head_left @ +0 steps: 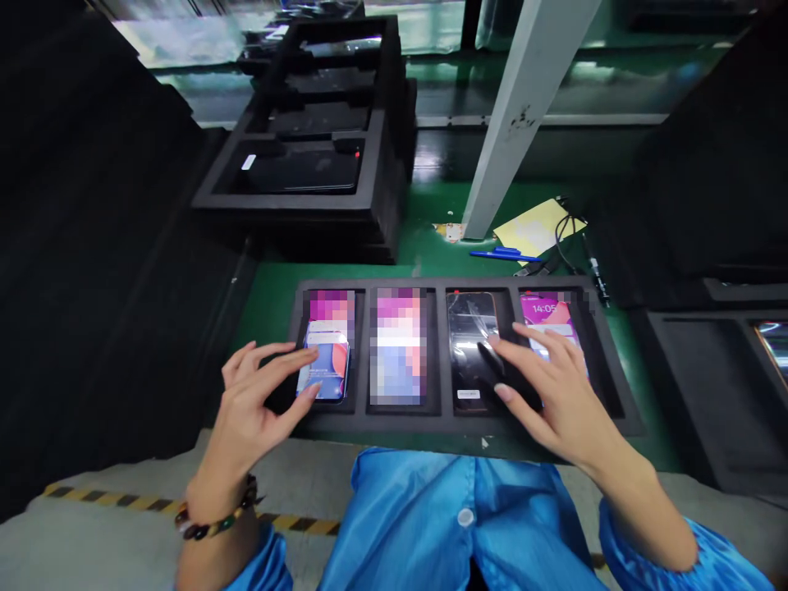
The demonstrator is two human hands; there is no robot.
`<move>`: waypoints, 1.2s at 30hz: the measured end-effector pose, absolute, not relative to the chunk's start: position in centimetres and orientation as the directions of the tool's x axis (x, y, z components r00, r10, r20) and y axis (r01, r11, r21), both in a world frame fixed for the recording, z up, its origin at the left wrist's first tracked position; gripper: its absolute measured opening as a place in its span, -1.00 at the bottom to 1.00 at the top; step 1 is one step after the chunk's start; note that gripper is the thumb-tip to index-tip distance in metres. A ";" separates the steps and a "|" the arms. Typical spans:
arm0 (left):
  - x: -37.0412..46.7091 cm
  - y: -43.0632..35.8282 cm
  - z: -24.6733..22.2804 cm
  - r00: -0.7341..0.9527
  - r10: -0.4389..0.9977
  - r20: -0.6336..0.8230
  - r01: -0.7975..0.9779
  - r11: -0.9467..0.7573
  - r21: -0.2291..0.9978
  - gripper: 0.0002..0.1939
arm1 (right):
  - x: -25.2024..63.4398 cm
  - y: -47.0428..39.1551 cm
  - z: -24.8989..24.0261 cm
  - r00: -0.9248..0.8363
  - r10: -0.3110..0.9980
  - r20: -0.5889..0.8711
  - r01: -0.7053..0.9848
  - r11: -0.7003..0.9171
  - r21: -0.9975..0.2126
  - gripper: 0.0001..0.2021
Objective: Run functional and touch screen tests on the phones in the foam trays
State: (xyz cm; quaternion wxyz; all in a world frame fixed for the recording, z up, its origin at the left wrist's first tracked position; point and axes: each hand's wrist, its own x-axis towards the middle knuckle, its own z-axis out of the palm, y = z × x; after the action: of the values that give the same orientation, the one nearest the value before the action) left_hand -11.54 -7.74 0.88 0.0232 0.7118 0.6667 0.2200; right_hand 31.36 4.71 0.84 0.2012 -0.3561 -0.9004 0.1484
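Note:
A black foam tray (400, 423) in front of me holds several smartphones, one to a slot. Over the leftmost lit phone (332, 373), my left hand (262, 402) has its fingers apart, with fingertips at the screen. Beside it lies a second lit phone (397, 353), its picture blurred out. My right hand (554, 390) is spread at the third phone (469, 353), whose screen is dark with a small white label. A fourth phone (547, 310), lit and reading 14:05, is partly hidden behind that hand. Neither hand grips anything.
A stack of black foam trays (385, 176) with dark phones stands at the back left. A grey post (523, 115) rises behind the tray. Near it lie a yellow paper (533, 230), a blue pen (505, 254), a cable (563, 238) and a marker (596, 275). Another tray (702, 386) sits right.

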 end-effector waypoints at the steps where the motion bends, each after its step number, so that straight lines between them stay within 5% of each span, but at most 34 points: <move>1: -11.3 -7.3 1.0 0.003 0.958 0.286 0.947 -0.095 0.307 -0.58 | 31.2 4.9 0.9 -0.630 0.732 0.260 0.622 0.676 -0.396 -0.50; 8: -6.2 -5.5 2.3 0.278 0.903 0.329 0.841 -0.394 0.372 -0.51 | 31.1 3.6 0.8 -0.730 0.628 0.269 0.467 0.746 -0.476 -0.63; 11: -4.5 -4.4 2.1 0.344 0.899 0.270 0.810 -0.430 0.398 -0.55 | 30.7 3.8 0.8 -0.698 0.677 0.233 0.529 0.707 -0.469 -0.64; 17: -5.2 -3.0 1.8 0.114 0.961 0.252 0.930 -0.193 0.314 -0.27 | 32.0 5.1 1.4 -0.523 0.815 0.251 0.684 0.576 -0.447 -0.53; 23: -8.2 -5.7 1.0 -0.121 0.933 0.338 0.917 -0.025 0.397 -0.54 | 38.3 2.2 0.5 -0.318 0.877 0.361 0.700 0.474 -0.534 -0.64; 27: -9.4 -6.6 0.0 -0.133 0.939 0.317 0.919 -0.003 0.395 -0.76 | 40.1 2.4 -0.6 -0.456 0.830 0.320 0.660 0.557 -0.504 -0.67; 32: -8.0 -5.2 0.8 -0.080 0.918 0.388 0.924 -0.077 0.374 -0.62 | 37.0 5.0 0.2 -0.387 0.868 0.312 0.783 0.488 -0.386 -0.50; 36: -5.2 -4.2 1.5 0.137 0.918 0.373 0.886 -0.282 0.369 -0.61 | 32.7 4.7 1.4 -0.710 0.650 0.271 0.492 0.734 -0.469 -0.50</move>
State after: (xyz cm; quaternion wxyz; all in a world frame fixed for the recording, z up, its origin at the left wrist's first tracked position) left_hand -5.18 -4.24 1.53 0.0295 0.7533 0.5986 0.2710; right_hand 32.75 4.70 1.40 0.2138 -0.3149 -0.9061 0.1844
